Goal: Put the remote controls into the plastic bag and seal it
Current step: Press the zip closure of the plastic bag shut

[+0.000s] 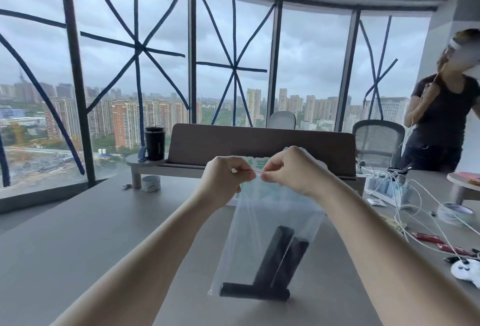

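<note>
Pinching the red seal strip (255,171) at twelve o'clock, left hand (225,178) and right hand (291,172) hold up the plastic bag (270,221) — three dark remotes (272,266) already sit at its bottom, six o'clock. Loading looks done — only pressing the seal shut remains.

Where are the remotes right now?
The remote controls sit at the bottom of the plastic bag, hanging low centre in the head view.
</note>
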